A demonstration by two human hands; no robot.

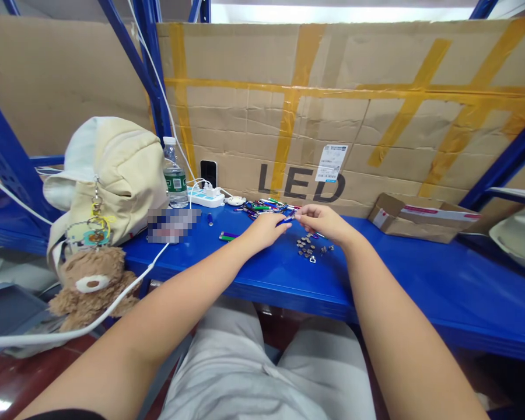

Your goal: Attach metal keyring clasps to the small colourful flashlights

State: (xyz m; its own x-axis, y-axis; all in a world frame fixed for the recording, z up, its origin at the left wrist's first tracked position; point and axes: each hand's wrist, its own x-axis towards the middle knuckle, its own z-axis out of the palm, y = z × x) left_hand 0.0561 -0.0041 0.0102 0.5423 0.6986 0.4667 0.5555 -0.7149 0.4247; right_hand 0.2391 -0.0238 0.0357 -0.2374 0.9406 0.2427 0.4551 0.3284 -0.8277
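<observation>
My left hand [266, 229] is closed around a slim blue pen-like tube [286, 221], which lies slanted with its silvery end toward the right. At that end, my right hand [321, 220] has its fingertips pinched together. Whatever sits between those fingertips is too small to make out. Just below the right hand, several small round metal discs like button cells [305, 245] are scattered on the blue tabletop [271, 265], with a few small metal clips [326, 249] beside them. Behind the hands lies a pile of coloured metallic pen-like tubes [266, 205]. Left of my left hand are a green and a purple tube [228, 236].
A cream backpack [126, 175] with a teddy bear charm [94, 280] stands at the left. Nearby are a water bottle [175, 178], a power strip [206, 198] and a phone [209, 172]. An open cardboard box [420, 219] sits right. A white cable [126, 291] crosses the front left.
</observation>
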